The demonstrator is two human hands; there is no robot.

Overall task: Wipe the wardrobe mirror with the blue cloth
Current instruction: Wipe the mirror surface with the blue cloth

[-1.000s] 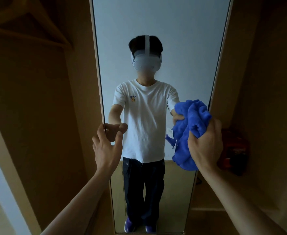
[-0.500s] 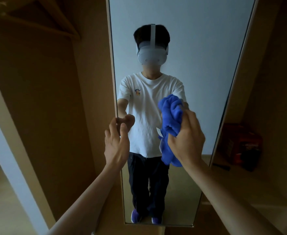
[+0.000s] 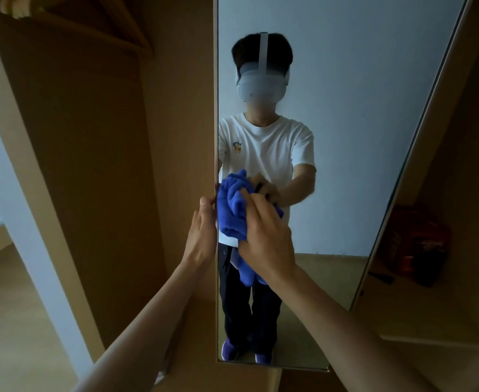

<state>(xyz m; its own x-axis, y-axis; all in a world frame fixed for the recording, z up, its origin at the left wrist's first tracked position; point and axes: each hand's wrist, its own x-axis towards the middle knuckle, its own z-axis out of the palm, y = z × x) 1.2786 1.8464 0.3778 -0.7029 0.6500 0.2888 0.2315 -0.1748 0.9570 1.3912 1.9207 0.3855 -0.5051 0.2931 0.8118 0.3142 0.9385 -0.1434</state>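
A tall, narrow wardrobe mirror (image 3: 360, 137) stands straight ahead on a wooden door and reflects a person in a white T-shirt. My right hand (image 3: 266, 239) grips a bunched blue cloth (image 3: 232, 210) and presses it against the glass near the mirror's left edge, at mid height. A loose tail of the cloth hangs down below my wrist. My left hand (image 3: 203, 236) holds the mirror's left edge, fingers curled round it, right beside the cloth.
Wooden wardrobe panels (image 3: 96, 165) flank the mirror. A wooden hanger (image 3: 71, 21) hangs at the top left. A red and black object (image 3: 419, 244) sits on a shelf to the right. Pale wooden floor (image 3: 14, 321) shows at the lower left.
My right hand has swept the blue cloth leftward across the glass, from the right edge to the left edge. My left hand stays on the mirror's left edge. The view has shifted left.
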